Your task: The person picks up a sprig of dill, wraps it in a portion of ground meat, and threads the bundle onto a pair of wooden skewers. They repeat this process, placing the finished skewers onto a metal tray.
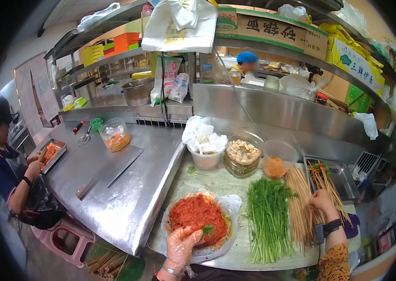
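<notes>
Red minced filling (197,214) fills a plastic-lined bowl (228,206) at the front edge of a steel prep counter (128,196), where the person's gloved left hand (182,243) rests on the bowl's near rim, its fingers pinched around a small tuft of green herb (207,229) over the mince. The bare right hand (322,200), a dark band at its wrist, lies closed over a loose pile of bamboo skewers (301,206), gripping a few of them. Between bowl and skewers lies a sheaf of green herb stalks (268,218). Behind them stand a white tub stuffed with plastic bags (203,140), a glass jar of pale pieces (242,154) and a cup of orange seasoning (277,161); a metal tray (345,180) of threaded skewers sits just beside the right hand. At far left, a co-worker (8,164) in a dark cap handles food over another tray (53,154).
</notes>
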{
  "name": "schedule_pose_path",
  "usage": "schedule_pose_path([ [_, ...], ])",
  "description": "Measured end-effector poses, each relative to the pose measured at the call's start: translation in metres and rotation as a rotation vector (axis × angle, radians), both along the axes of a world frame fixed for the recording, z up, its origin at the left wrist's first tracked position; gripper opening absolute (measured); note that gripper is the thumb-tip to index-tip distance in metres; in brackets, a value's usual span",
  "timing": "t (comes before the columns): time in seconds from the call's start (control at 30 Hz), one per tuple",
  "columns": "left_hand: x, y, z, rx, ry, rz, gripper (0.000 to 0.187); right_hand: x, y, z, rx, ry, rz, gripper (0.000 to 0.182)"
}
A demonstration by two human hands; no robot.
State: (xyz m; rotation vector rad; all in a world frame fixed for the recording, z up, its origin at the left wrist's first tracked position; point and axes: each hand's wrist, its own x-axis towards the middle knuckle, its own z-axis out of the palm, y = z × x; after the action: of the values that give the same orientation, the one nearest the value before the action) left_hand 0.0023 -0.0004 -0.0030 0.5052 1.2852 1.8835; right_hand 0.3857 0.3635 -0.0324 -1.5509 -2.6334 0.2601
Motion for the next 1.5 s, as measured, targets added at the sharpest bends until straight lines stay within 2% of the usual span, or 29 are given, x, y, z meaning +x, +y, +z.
schedule_pose_path([
  [0.07, 0.0, 0.001, 0.003, 0.069, -0.153, 0.03, 0.014, -0.015, -0.034, 0.052, -0.144, 0.535, -0.262, 0.009],
  [0.1, 0.0, 0.002, 0.003, 0.067, -0.153, 0.029, 0.014, -0.012, -0.04, 0.062, -0.211, 0.647, -0.229, 0.008],
  [0.13, 0.0, 0.003, 0.003, 0.096, -0.197, 0.034, 0.014, -0.015, -0.052, 0.077, -0.212, 0.646, -0.229, 0.008],
  [0.2, -0.002, 0.007, 0.0, 0.123, -0.241, 0.047, 0.014, -0.039, -0.087, 0.107, -0.359, 1.205, -0.183, 0.008],
  [0.23, -0.002, 0.011, -0.002, 0.154, -0.287, 0.071, 0.014, -0.052, -0.101, 0.11, -0.367, 1.2, -0.182, 0.008],
  [0.3, 0.002, 0.015, 0.005, 0.209, -0.367, 0.072, 0.015, -0.082, -0.13, 0.11, -0.441, 1.6, -0.15, 0.004],
  [0.43, 0.014, 0.024, 0.012, 0.28, -0.462, 0.021, 0.017, -0.144, -0.192, 0.088, -0.576, 1.729, 0.027, 0.008],
  [0.53, 0.02, 0.019, 0.024, 0.238, -0.464, 0.022, 0.017, -0.177, -0.226, 0.071, -0.687, 1.74, 0.06, 0.012],
  [0.63, 0.013, 0.015, 0.011, 0.209, -0.401, 0.049, 0.02, -0.191, -0.244, 0.065, -0.818, 1.836, 0.089, 0.016],
  [0.7, 0.011, 0.013, 0.007, 0.196, -0.386, 0.053, 0.02, -0.192, -0.247, 0.058, -0.903, 1.808, 0.198, 0.018],
  [0.87, 0.017, 0.015, 0.01, 0.168, -0.368, 0.053, 0.019, -0.192, -0.26, 0.054, -0.994, 1.693, 0.258, 0.015],
  [0.93, 0.019, 0.013, 0.013, 0.14, -0.351, 0.055, 0.018, -0.193, -0.264, 0.056, -1.122, 1.513, 0.383, 0.011],
  [1.07, 0.015, 0.006, 0.016, 0.123, -0.22, 0.013, 0.016, -0.184, -0.25, 0.068, -1.065, 1.388, 0.403, 0.015],
  [1.1, 0.013, 0.003, 0.016, 0.115, -0.146, -0.032, 0.019, -0.183, -0.243, 0.071, -1.036, 1.498, 0.459, 0.021],
  [1.13, 0.012, 0.001, 0.015, 0.106, -0.072, -0.08, 0.023, -0.186, -0.238, 0.076, -1.037, 1.5, 0.447, 0.021],
  [1.2, 0.014, -0.001, 0.014, 0.11, -0.075, -0.081, 0.02, -0.188, -0.229, 0.089, -0.988, 1.554, 0.343, 0.023],
  [1.27, 0.012, -0.002, 0.013, -0.001, 0.211, -0.107, 0.016, -0.194, -0.218, 0.085, -1.016, 1.525, 0.3, 0.025],
  [1.33, 0.013, -0.004, 0.012, 0.003, 0.27, -0.119, 0.016, -0.199, -0.211, 0.078, -1.167, 1.515, 0.304, 0.026],
  [1.5, 0.008, -0.009, 0.016, -0.047, 0.46, -0.128, 0.02, -0.194, -0.2, 0.068, -1.231, 1.488, 0.285, 0.025],
])
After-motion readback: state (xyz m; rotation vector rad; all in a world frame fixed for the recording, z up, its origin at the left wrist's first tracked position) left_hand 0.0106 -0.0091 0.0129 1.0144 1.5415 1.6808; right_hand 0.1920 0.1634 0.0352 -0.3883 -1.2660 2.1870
